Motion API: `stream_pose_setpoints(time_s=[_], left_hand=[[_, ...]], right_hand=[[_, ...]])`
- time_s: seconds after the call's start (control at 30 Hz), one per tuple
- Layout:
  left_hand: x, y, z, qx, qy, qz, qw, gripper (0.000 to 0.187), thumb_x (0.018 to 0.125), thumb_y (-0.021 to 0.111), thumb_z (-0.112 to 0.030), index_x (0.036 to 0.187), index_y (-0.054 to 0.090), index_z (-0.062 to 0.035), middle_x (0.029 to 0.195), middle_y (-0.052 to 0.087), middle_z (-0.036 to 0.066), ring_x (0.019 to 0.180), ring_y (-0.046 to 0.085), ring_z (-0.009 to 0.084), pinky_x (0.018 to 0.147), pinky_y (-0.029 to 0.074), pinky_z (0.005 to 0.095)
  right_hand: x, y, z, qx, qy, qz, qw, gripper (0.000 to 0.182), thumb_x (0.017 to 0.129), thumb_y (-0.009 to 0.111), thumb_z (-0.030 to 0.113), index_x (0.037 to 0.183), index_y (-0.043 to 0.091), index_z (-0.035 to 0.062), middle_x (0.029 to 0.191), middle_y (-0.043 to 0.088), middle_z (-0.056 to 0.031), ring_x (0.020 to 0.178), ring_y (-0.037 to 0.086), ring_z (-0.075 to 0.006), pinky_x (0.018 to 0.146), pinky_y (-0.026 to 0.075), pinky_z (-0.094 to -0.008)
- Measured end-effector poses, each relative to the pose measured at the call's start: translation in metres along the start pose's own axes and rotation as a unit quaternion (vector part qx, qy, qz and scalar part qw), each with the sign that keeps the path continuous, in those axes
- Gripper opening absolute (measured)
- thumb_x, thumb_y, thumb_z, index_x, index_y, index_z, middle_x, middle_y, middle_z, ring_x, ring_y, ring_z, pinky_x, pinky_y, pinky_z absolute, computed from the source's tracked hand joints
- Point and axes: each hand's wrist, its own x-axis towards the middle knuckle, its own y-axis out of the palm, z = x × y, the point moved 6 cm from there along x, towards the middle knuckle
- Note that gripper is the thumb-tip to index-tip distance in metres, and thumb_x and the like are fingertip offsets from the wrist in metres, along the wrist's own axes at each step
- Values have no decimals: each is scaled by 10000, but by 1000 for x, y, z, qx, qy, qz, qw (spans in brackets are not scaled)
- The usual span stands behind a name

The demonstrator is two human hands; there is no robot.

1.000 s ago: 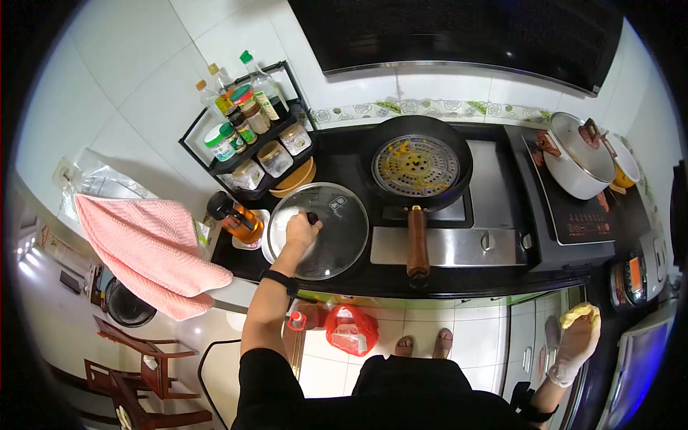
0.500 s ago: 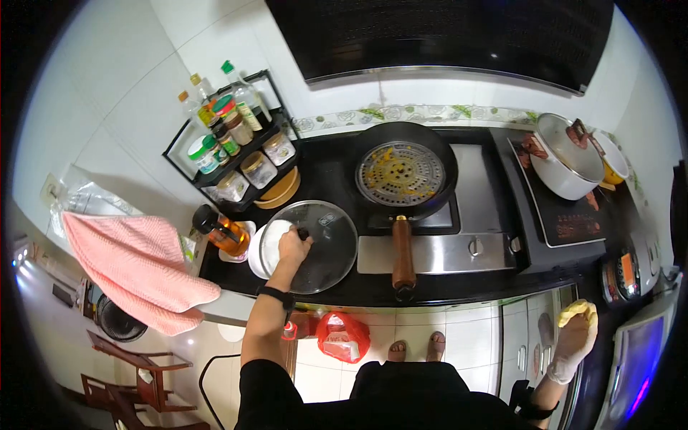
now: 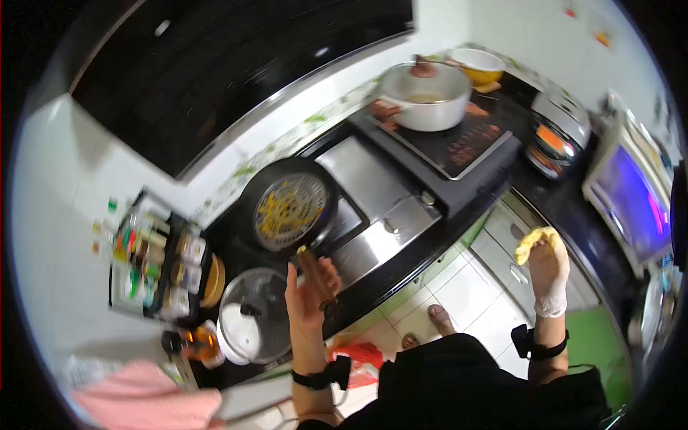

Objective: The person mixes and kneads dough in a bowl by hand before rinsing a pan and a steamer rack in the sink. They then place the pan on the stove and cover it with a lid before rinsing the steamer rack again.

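Note:
My left hand (image 3: 304, 297) is at the brown wooden handle (image 3: 317, 278) of a black wok (image 3: 247, 204). The thumb stands out on one side of the handle and the fingers are on the other, not closed round it. A round perforated metal steamer plate (image 3: 290, 211) with yellow bits sits in the wok. My right hand (image 3: 548, 269) is raised at the right in a clear glove, its fingers loosely bent and coated in something yellow. No separate object shows in it. A glass lid (image 3: 272, 304) lies partly over a white bowl (image 3: 235, 333) left of the handle.
A white pot (image 3: 430, 107) stands on the induction cooker (image 3: 459, 150), with a yellow bowl (image 3: 479, 68) behind. A rice cooker (image 3: 559, 136) is at the right. The spice rack (image 3: 172, 269), an amber bottle (image 3: 197, 344) and a pink towel (image 3: 147, 398) are left.
My left hand has let go of the glass lid's knob and moved right to the wok handle. My view has turned to the right. My right hand stays raised with bent fingers.

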Motion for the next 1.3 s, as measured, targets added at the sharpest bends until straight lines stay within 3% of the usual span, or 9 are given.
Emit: stream_pose_setpoints(time_s=[0.1,0.13,0.17,0.3,0.83,1.1,1.17,1.2,1.3], left_hand=[[15,6,6,-184,-135,155,961,377,798,595,-400,868,477,-49,728,506,5,616,531,87,527,457,237],[17,1,5,-161,-117,25,980,282,840,561,-331,737,428,-105,603,432,-39,471,444,53,418,375,195],[23,-2,-3,-2,-100,169,981,227,883,500,-263,761,467,-74,582,362,-50,474,374,49,486,393,204],[-1,4,6,-127,-100,73,984,128,861,446,-50,737,460,-77,578,373,-36,517,412,46,509,423,200],[-265,28,223,38,-294,38,954,181,794,442,-42,974,462,-31,616,370,-39,436,357,35,428,342,192],[-387,91,425,170,-519,104,831,251,827,466,-95,1054,368,-50,687,411,28,450,381,82,418,360,226],[-404,116,423,230,-569,116,781,178,822,471,-95,982,418,-36,682,408,20,445,373,69,421,355,218],[-412,119,482,163,-642,255,705,236,774,453,-60,991,380,-6,591,397,-10,429,425,48,419,412,205],[-428,140,536,162,-730,224,625,239,767,448,-17,997,383,-23,630,392,11,407,382,57,405,380,236]], right_hand=[[-29,-5,23,-58,15,-8,998,332,871,447,303,915,521,-18,842,594,-177,714,572,-231,647,457,-323],[-38,-8,29,-55,20,-39,998,322,863,461,297,899,525,-17,841,596,-177,708,575,-232,648,459,-323],[-47,-13,36,-52,26,-69,996,311,856,475,290,882,529,-15,840,599,-177,703,577,-234,649,461,-322],[-86,-48,65,-77,1,-111,991,318,855,482,303,875,543,-8,832,608,-157,698,589,-206,658,470,-311],[-321,-176,192,-134,-48,-220,965,348,857,465,330,840,533,-11,744,572,-135,647,559,-188,640,454,-288],[-510,-303,319,-178,-42,-329,926,275,860,445,185,876,578,-55,822,621,-148,694,587,-176,694,462,-272],[-550,-282,339,-207,-69,-394,893,282,862,440,191,875,576,-55,816,619,-152,689,584,-177,692,461,-276],[-589,-318,356,-223,-93,-425,872,289,864,435,197,874,573,-56,809,616,-155,685,582,-178,691,461,-279],[-667,-320,374,-249,-146,-515,807,329,865,429,243,882,567,-55,802,610,-164,683,576,-184,684,457,-285]])
